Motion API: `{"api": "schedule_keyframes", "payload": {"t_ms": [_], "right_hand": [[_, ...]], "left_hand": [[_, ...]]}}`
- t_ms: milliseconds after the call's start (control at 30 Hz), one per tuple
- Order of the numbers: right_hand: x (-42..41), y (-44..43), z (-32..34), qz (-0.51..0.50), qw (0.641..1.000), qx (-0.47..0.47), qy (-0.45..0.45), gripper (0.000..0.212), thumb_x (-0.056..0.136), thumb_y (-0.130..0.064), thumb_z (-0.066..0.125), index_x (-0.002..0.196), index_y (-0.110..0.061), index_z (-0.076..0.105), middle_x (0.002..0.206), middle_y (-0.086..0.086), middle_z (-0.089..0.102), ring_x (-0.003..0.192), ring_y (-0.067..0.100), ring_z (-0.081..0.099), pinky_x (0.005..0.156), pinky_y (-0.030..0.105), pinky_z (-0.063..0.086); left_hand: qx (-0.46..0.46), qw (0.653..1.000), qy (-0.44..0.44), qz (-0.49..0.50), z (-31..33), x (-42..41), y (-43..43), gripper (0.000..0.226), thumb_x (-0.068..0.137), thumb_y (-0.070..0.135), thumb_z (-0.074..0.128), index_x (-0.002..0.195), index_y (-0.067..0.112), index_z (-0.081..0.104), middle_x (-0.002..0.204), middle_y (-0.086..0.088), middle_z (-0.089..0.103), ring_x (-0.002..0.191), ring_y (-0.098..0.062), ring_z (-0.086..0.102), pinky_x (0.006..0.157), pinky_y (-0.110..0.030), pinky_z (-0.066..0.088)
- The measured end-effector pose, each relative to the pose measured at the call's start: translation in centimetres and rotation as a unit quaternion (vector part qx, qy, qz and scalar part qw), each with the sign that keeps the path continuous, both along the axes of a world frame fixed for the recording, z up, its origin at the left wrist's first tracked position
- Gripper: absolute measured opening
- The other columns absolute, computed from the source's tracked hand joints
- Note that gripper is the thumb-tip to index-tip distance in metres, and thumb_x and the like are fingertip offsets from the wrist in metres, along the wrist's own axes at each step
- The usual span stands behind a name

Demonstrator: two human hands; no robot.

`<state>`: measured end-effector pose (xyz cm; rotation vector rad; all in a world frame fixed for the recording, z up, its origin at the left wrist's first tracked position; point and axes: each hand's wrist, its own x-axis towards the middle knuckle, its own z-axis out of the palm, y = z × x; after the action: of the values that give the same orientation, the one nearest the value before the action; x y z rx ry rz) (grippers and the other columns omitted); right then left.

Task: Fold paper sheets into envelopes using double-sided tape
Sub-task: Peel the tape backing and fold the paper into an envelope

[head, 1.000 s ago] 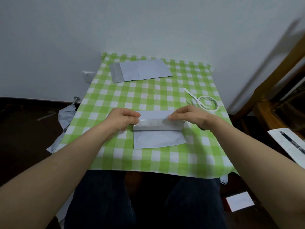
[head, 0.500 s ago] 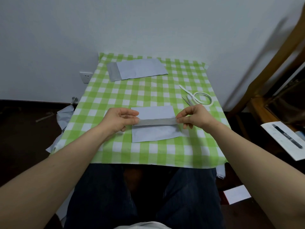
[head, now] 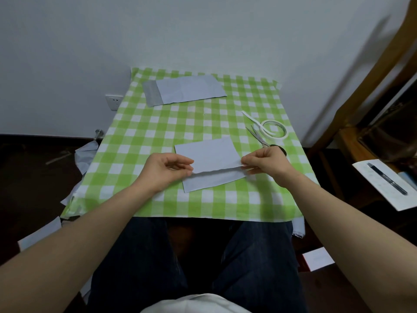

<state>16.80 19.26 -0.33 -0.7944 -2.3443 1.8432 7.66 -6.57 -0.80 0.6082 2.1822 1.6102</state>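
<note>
Left grip [head: 168, 170]: fingers curled; I read thumb and fingertips pinching the near-left corner of the sheet's upper layer.
Right grip [head: 265, 164]: thumb and forefinger pinch the near-right corner of that same layer.
Paper sheet [head: 209, 157]: on the counter's near half, between both hands. It is folded, the upper layer lying over a lower one that sticks out toward me.
Counter [head: 158, 132]: green-and-white check cloth, set against a white wall.
Envelope [head: 185, 90]: flat at the far-left end, with a grey band along its left side, well apart from the sheet.
Tape roll [head: 284, 132]: far-right of the sheet, a loose white tail running off to the far-left.
Scissors [head: 259, 137]: just beside the roll, handles partly hidden behind the right grip.
Paper scraps [head: 84, 154]: on the floor left of the counter.
Pen [head: 387, 181]: on a white sheet off to the right.
</note>
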Motion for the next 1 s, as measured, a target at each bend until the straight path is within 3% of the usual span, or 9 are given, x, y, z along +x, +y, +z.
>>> {"api": "schedule_keyframes", "payload": {"t_ms": [67,133,267,400,567,667,767,900,1000], "right_hand": [[0.0,-0.2,-0.3,-0.010,1.000,-0.001,0.003,0.001,0.081,0.001,0.069,0.082,0.001,0.069,0.080,0.012,0.068,0.064,0.016,0.067,0.060,0.022,0.058],[0.1,-0.2,-0.7,-0.021,1.000,0.004,0.008,0.011,0.080,0.006,0.068,0.090,0.002,0.067,0.086,0.008,0.065,0.067,0.015,0.064,0.060,0.019,0.058],[0.2,-0.4,-1.0,-0.025,1.000,0.010,-0.001,0.022,0.077,0.010,0.069,0.096,-0.002,0.066,0.091,0.004,0.063,0.070,0.017,0.062,0.064,0.020,0.058],[0.1,-0.6,-1.3,-0.034,0.999,-0.001,-0.015,0.025,0.076,0.013,0.067,0.095,-0.003,0.065,0.087,0.003,0.060,0.069,0.018,0.061,0.060,0.018,0.058],[-0.2,-0.7,-1.3,-0.038,0.999,-0.013,-0.034,0.028,0.075,0.015,0.066,0.101,0.004,0.063,0.082,0.004,0.058,0.068,0.018,0.061,0.061,0.022,0.059],[-0.3,-0.8,-1.2,-0.030,0.999,-0.003,-0.043,0.029,0.075,0.016,0.067,0.101,0.005,0.062,0.077,0.004,0.055,0.065,0.018,0.060,0.062,0.025,0.059],[-0.5,-0.9,-1.2,-0.024,0.998,0.016,-0.052,0.030,0.073,0.014,0.069,0.101,0.004,0.062,0.076,0.004,0.054,0.065,0.017,0.060,0.061,0.023,0.059],[-0.7,-1.0,-1.4,-0.011,0.997,0.055,-0.059,0.030,0.071,0.010,0.073,0.098,0.001,0.063,0.076,0.002,0.055,0.066,0.015,0.059,0.067,0.027,0.059],[-0.8,-1.0,-1.5,-0.001,0.994,0.088,-0.063,0.034,0.070,0.010,0.074,0.101,0.001,0.063,0.076,0.001,0.054,0.072,0.018,0.057,0.070,0.031,0.058]], "left_hand": [[-0.009,1.000,0.021,-0.004,-0.3,0.3,0.0,0.026,0.074,-0.006,0.073,0.084,0.018,0.072,0.069,0.011,0.072,0.072,-0.001,0.068,0.072,-0.010,0.052],[-0.017,0.999,0.027,-0.005,-0.5,0.7,0.0,0.028,0.076,-0.005,0.072,0.081,0.023,0.071,0.069,0.016,0.072,0.073,0.000,0.069,0.074,-0.009,0.051],[-0.039,0.997,0.066,-0.026,-1.3,1.2,-0.3,0.020,0.077,-0.004,0.072,0.088,0.012,0.074,0.072,0.023,0.068,0.076,0.007,0.067,0.076,-0.004,0.048],[-0.070,0.984,0.156,-0.053,-2.0,1.1,-0.6,0.019,0.075,0.002,0.076,0.092,0.009,0.076,0.085,0.009,0.071,0.082,0.013,0.063,0.081,-0.002,0.044],[-0.085,0.975,0.197,-0.059,-3.0,0.7,-0.8,0.017,0.074,0.006,0.077,0.091,0.011,0.077,0.090,0.002,0.074,0.089,-0.003,0.066,0.084,-0.007,0.047],[-0.091,0.972,0.208,-0.067,-3.5,0.5,-0.9,0.018,0.075,0.006,0.077,0.092,0.011,0.076,0.090,-0.002,0.074,0.088,-0.005,0.066,0.085,-0.011,0.049],[-0.091,0.968,0.220,-0.076,-3.9,0.3,-0.9,0.018,0.075,0.004,0.077,0.092,0.011,0.077,0.089,-0.003,0.074,0.086,0.001,0.065,0.084,-0.013,0.050],[-0.085,0.967,0.224,-0.087,-4.2,0.2,-0.9,0.018,0.075,0.003,0.077,0.092,0.009,0.076,0.089,-0.001,0.074,0.081,0.018,0.060,0.082,-0.005,0.047],[-0.085,0.966,0.227,-0.091,-4.3,0.2,-1.0,0.019,0.074,0.003,0.077,0.092,0.009,0.076,0.088,-0.002,0.074,0.081,0.015,0.062,0.082,-0.008,0.049]]}}
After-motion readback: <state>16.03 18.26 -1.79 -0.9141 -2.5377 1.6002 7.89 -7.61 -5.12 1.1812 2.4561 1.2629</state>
